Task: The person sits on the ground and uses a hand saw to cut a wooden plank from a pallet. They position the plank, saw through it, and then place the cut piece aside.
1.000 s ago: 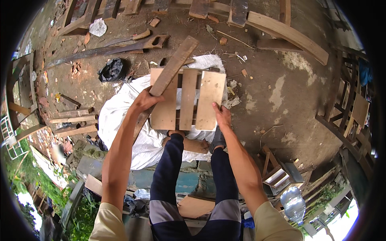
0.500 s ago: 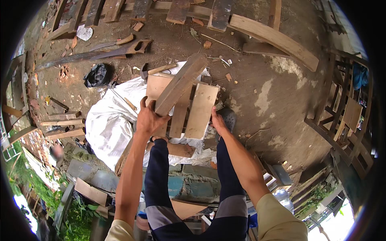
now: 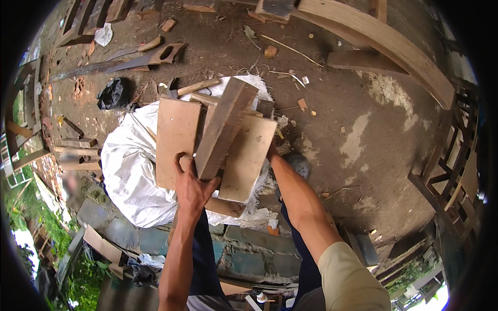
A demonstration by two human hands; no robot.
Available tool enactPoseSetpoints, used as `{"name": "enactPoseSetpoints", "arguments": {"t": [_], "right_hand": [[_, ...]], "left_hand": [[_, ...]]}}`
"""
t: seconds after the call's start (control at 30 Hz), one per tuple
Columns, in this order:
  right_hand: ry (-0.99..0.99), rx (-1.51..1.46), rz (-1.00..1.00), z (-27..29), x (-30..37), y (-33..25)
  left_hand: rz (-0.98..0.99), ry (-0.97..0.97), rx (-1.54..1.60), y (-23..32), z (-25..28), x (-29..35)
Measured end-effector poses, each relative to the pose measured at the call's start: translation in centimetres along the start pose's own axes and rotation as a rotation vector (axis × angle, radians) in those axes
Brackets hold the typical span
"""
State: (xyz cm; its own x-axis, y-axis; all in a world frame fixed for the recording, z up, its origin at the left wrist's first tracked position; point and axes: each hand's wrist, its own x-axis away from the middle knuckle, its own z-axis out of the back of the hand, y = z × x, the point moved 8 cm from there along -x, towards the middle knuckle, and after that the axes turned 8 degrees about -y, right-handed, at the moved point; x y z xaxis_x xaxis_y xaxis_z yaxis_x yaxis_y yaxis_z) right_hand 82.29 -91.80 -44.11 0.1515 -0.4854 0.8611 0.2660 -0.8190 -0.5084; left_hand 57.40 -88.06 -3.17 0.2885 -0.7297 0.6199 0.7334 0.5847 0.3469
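Note:
A thick, dark wooden beam (image 3: 226, 124) slants up and away over the other pieces. My left hand (image 3: 192, 181) is closed round its near end, thumb on the right side and fingers on the left. Under the beam, a pale flat board (image 3: 176, 137) lies on the left and a second pale board (image 3: 248, 155) on the right. My right hand (image 3: 273, 153) is at the right board's edge, with its fingers hidden behind the wood. A white sack (image 3: 132, 176) is spread beneath the pieces. A hammer (image 3: 197, 87) rests at the sack's far edge.
A handsaw (image 3: 140, 61) and a wooden-handled blade (image 3: 148, 45) lie on the dirt, far left, near a black plastic bag (image 3: 113, 94). A curved timber frame (image 3: 384, 39) stands far right. A stone ledge (image 3: 254, 259) runs close in front of me.
The two pale boards now sit wider apart, the left one showing more. My right hand has slipped behind the right board's edge. My left hand still grips the beam.

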Motion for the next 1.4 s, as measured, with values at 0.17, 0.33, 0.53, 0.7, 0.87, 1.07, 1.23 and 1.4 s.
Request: {"name": "enactPoseSetpoints", "arguments": {"t": [0.17,0.33,0.53,0.7,0.87,1.07,1.23,1.4], "right_hand": [[0.007,-0.203,0.129,5.8,0.0,2.5],[0.091,0.039,-0.151,4.9,10.2,-6.7],[0.545,0.71,-0.048,13.7,22.8,-15.9],[0.453,0.992,0.034,12.8,34.4,-30.1],[0.364,1.179,0.266,2.0,39.5,-40.4],[0.109,1.334,0.553,-19.4,38.0,-47.4],[-0.059,1.406,0.724,-33.0,35.3,-50.7],[-0.189,1.346,0.741,-38.9,33.2,-53.9]], "left_hand": [[-0.055,-0.05,0.076,-0.7,-0.9,-2.4],[-0.037,-0.084,0.128,-4.3,3.0,-0.6],[0.028,-0.218,0.264,-9.6,5.3,1.5],[0.151,-0.221,0.417,-17.7,9.0,5.1],[0.287,-0.192,0.552,-27.1,10.8,7.9],[0.354,-0.192,0.656,-35.3,12.1,11.1],[0.411,-0.211,0.707,-38.0,13.4,11.7],[0.417,-0.23,0.772,-37.2,15.5,10.9]]}}
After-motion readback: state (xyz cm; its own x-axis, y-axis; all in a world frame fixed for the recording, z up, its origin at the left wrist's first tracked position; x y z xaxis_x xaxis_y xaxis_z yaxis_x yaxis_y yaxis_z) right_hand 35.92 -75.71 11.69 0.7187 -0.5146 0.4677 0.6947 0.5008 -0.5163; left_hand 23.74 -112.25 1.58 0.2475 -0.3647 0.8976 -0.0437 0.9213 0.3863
